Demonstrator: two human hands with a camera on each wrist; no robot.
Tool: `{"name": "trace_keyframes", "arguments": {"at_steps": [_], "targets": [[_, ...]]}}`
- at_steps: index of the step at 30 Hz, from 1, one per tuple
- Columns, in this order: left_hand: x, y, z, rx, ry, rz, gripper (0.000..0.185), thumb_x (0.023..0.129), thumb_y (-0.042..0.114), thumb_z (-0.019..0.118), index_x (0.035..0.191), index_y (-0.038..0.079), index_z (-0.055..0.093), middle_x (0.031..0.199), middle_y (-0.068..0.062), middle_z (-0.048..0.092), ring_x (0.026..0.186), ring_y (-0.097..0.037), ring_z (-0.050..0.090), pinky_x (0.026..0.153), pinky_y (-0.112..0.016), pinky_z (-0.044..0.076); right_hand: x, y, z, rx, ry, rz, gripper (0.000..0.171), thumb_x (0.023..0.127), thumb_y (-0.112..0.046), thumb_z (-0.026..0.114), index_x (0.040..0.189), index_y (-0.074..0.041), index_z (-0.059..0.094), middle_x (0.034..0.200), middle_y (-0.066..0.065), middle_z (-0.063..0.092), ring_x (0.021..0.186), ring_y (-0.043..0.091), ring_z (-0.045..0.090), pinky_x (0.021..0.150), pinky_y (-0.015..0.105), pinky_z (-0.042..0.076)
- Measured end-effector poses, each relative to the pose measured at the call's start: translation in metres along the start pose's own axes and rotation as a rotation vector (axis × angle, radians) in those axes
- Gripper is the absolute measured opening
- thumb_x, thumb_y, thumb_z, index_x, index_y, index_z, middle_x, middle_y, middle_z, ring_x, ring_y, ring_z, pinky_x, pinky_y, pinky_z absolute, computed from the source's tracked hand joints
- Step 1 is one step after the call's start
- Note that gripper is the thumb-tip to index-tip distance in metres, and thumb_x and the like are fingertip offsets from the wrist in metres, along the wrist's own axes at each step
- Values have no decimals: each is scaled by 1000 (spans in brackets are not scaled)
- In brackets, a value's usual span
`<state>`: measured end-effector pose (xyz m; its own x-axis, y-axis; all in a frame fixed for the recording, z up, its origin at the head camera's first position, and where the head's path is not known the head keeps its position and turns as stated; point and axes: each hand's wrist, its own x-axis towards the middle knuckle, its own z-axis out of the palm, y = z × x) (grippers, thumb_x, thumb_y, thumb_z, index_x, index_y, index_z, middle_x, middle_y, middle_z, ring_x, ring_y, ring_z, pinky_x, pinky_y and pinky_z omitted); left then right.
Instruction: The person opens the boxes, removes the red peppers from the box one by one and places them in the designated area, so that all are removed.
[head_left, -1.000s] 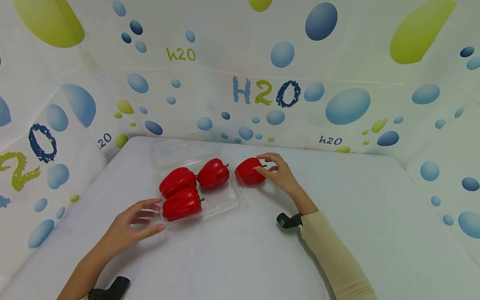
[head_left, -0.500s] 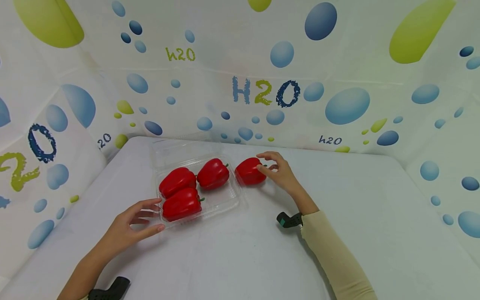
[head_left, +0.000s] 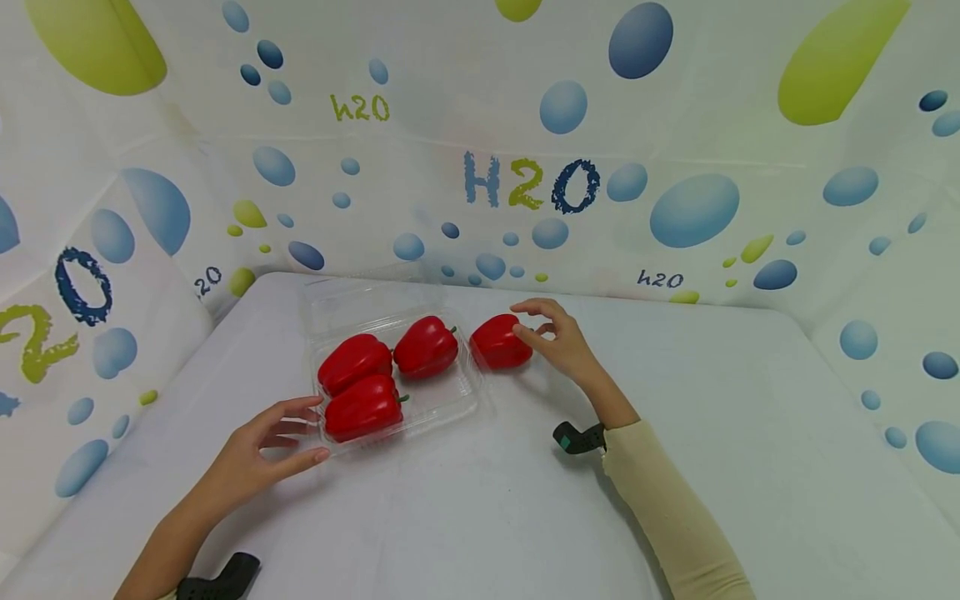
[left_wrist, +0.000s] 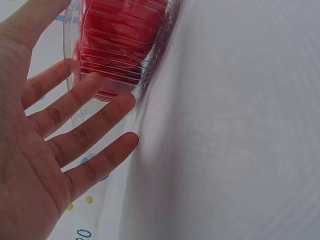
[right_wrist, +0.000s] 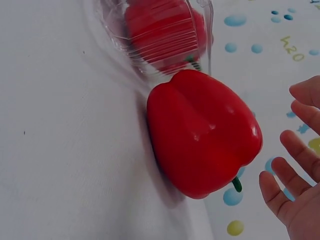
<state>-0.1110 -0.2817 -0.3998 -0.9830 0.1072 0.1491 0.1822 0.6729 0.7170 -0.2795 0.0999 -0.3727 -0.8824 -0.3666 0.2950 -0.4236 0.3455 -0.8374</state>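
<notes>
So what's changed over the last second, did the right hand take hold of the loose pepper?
Barely anything. The right hand drew slightly off the loose pepper; its fingers now hover open beside it, not gripping. The left hand, the clear tray and its three peppers stayed put.

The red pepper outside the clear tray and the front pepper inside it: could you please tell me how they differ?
The loose pepper lies on the white table just right of the clear tray; the front pepper lies inside that tray. The loose pepper has the right hand open beside it; the front pepper is nearest the left hand, whose straight fingers reach the tray's wall. Both are glossy red with green stems.
</notes>
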Motion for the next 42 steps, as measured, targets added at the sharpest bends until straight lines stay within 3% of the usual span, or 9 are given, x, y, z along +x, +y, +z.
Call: {"name": "trace_keyframes", "arguments": {"at_steps": [5,7,12,19,24,32,42], "targets": [[0,0,0,-3,0,3,65,75,27,77,132,20,47,114,-6,61,94,3,58,75,-17,50,-1,-1,0,-25,10,-26,36,89,-16,62,123,-7,55,130,12,50,119,32,43,88,40,48],[0,0,0,-4,0,7,65,75,27,77,132,20,47,114,-6,61,94,3,58,74,-17,51,2,8,1,-25,17,-36,36,88,-19,63,122,-11,56,130,9,50,119,30,44,87,40,48],[1,-1,0,-5,4,19,64,75,26,77,132,20,48,114,-5,61,94,3,58,74,-17,51,2,6,2,0,14,-45,36,87,-18,64,121,-10,57,129,9,50,120,34,43,88,46,47],[0,-2,1,-6,16,27,65,75,26,77,132,22,47,114,-4,61,94,4,58,75,-17,51,1,-2,3,-9,-7,-56,35,87,-12,63,122,-6,57,130,12,50,121,27,42,85,34,46],[0,-3,1,-9,16,33,64,75,25,77,132,22,47,114,-4,61,94,6,57,75,-17,51,-7,-28,4,-24,-24,-65,35,87,-7,61,121,0,55,129,17,49,121,28,43,83,26,45],[0,-3,1,-10,15,35,65,75,24,77,132,21,47,114,-4,61,93,6,57,74,-17,51,-11,-40,8,-31,-36,-97,33,87,-6,61,119,2,55,126,18,51,118,29,44,81,22,45],[1,-3,1,-12,13,37,63,76,24,76,132,21,48,112,-4,61,93,8,56,75,-18,51,-12,-45,12,14,-49,-139,31,86,-1,60,116,6,55,125,22,50,117,33,43,84,42,47]]}}
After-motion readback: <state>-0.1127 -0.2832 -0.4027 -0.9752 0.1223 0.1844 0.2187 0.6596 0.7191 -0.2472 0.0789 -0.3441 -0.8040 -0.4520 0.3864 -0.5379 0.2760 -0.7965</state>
